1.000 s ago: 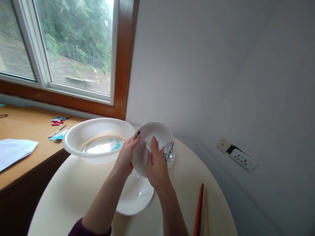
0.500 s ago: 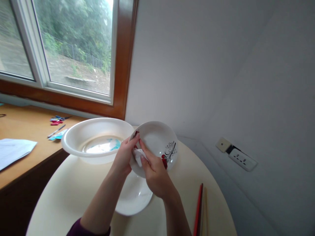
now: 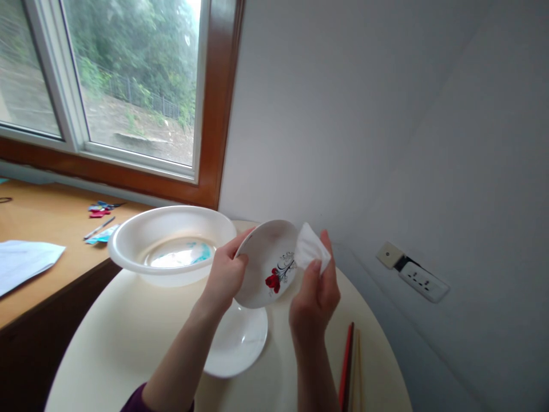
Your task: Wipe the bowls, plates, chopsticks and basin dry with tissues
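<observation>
My left hand point(image 3: 226, 274) grips the left rim of a white plate point(image 3: 261, 252), thumb on its inner face. The plate is tilted up above the table and bears a red flower with black scrolls. In my right hand point(image 3: 316, 292), thumb and fingers pinch a crumpled white tissue point(image 3: 311, 249) beside the plate's right rim; whether it touches the rim I cannot tell. Beneath them a second white dish point(image 3: 240, 346) lies on the table, partly hidden by the left forearm.
A large whitish basin point(image 3: 128, 257) with water and something blue in it stands back left on the round table point(image 3: 107, 355). Several chopsticks point(image 3: 346, 366) lie at right. A wooden desk point(image 3: 64, 212) with paper point(image 3: 28, 263) adjoins at left; a wall socket point(image 3: 422, 281) is at right.
My right hand has moved right with the tissue, from the plate's left part to beside its right rim. The plate has turned, and its flower sits lower and further left.
</observation>
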`<state>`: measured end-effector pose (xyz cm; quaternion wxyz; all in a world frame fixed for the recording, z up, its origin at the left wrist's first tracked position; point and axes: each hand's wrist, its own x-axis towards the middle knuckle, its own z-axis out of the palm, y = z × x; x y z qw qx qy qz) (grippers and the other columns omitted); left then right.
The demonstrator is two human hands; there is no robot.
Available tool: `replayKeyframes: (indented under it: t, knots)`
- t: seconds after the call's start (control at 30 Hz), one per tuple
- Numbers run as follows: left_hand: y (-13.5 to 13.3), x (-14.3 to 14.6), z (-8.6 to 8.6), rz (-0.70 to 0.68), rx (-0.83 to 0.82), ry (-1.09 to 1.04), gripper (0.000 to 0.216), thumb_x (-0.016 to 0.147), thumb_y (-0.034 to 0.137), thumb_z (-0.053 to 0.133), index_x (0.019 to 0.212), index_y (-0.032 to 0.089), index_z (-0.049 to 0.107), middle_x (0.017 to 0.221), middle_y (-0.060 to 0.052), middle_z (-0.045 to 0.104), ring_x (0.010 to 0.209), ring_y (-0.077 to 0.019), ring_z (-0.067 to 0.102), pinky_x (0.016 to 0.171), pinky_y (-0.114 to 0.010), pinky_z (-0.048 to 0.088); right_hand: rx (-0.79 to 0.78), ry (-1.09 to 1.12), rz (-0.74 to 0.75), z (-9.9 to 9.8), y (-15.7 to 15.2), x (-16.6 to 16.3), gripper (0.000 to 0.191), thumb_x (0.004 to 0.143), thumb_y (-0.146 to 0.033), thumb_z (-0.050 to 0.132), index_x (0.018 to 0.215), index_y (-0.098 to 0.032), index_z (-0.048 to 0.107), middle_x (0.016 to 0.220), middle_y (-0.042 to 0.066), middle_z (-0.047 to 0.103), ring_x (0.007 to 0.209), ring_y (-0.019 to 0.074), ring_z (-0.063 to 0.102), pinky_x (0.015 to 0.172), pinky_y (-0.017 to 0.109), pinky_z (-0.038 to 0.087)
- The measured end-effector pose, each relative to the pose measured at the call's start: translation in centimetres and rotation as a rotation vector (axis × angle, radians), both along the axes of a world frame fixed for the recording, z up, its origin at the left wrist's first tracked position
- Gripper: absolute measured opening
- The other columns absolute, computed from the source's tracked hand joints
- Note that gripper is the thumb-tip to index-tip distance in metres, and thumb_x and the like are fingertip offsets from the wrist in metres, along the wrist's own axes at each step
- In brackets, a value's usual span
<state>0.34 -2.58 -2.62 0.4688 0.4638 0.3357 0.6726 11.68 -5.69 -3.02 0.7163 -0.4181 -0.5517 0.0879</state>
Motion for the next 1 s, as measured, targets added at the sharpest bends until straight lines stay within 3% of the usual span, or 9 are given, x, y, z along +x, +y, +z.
replayKeyframes:
  t: [0.07,0.13,0.23,0.4,0.5,0.77,1.0]
  knots:
    - [-0.3,0.4,-0.1,0.006,0.058,0.051,0.048,0.058,0.004,0.046,0.096,0.021,0.070,0.090,-0.001,0.070,0.096,-0.0231,0.058,0.078,-0.027,0.045,0.110,-0.319,-0.081,-0.5,-0.4,-0.7,0.049,0.088,-0.023,0.030,0.137,-0.023,0.029,0.134,0.009,0.046,0.127,0.0221,0.037,0.103,0.046,0.031]
    - [-0.7,0.8,-0.1,0.000,0.105,0.104,0.041,0.060,0.005,0.051,0.093,0.020,0.070,0.087,-0.002,0.070,0.089,-0.0229,0.060,0.074,-0.027,0.046,0.195,-0.581,-0.064,-0.9,-0.4,-1.5,0.054,0.087,-0.016,0.029,0.140,-0.024,0.023,0.136,0.007,0.043,0.130,0.0213,0.030,0.107,0.048,0.022]
    - [-1.1,0.9,0.0,0.036,0.186,0.236,0.033,0.062,0.007,0.055,0.088,0.019,0.070,0.076,-0.002,0.068,0.075,-0.0213,0.059,0.067,-0.027,0.045,0.223,-0.742,-0.067,-1.3,0.0,-2.4,0.058,0.085,-0.010,0.027,0.141,-0.021,0.019,0.137,0.007,0.042,0.132,0.0200,0.027,0.109,0.049,0.015]
    - [-1.0,0.7,-0.3,0.364,0.355,0.595,0.054,0.062,-0.002,0.043,0.105,0.022,0.065,0.100,-0.004,0.063,0.093,-0.0217,0.053,0.087,-0.035,0.040,0.294,-0.703,-0.204,-1.3,1.0,-1.7,0.055,0.083,-0.005,0.028,0.137,-0.017,0.028,0.129,0.008,0.052,0.128,0.0173,0.034,0.109,0.048,0.015]
    - [-0.8,0.6,-0.8,0.452,0.383,0.723,0.062,0.059,-0.004,0.041,0.112,0.021,0.062,0.110,-0.007,0.058,0.099,-0.0224,0.048,0.089,-0.037,0.039,0.285,-0.663,-0.266,-1.3,1.5,-0.7,0.053,0.083,-0.004,0.028,0.135,-0.017,0.032,0.126,0.008,0.054,0.126,0.0168,0.038,0.108,0.049,0.015]
    - [-1.8,1.6,-0.4,0.294,0.457,0.670,0.062,0.059,-0.005,0.041,0.110,0.022,0.062,0.108,-0.005,0.061,0.095,-0.0203,0.052,0.087,-0.033,0.041,0.175,-0.432,-0.430,-1.0,2.6,2.7,0.043,0.083,-0.011,0.029,0.121,-0.015,0.050,0.114,0.010,0.062,0.108,0.0200,0.056,0.105,0.053,0.023]
    - [-2.7,1.2,0.6,0.179,0.287,0.300,0.054,0.060,0.001,0.042,0.101,0.024,0.068,0.104,0.000,0.066,0.098,-0.0198,0.056,0.086,-0.029,0.044,-0.024,-0.292,-0.397,-1.8,3.6,4.3,0.044,0.082,-0.021,0.032,0.121,-0.012,0.051,0.116,0.013,0.060,0.110,0.0237,0.054,0.095,0.046,0.040]
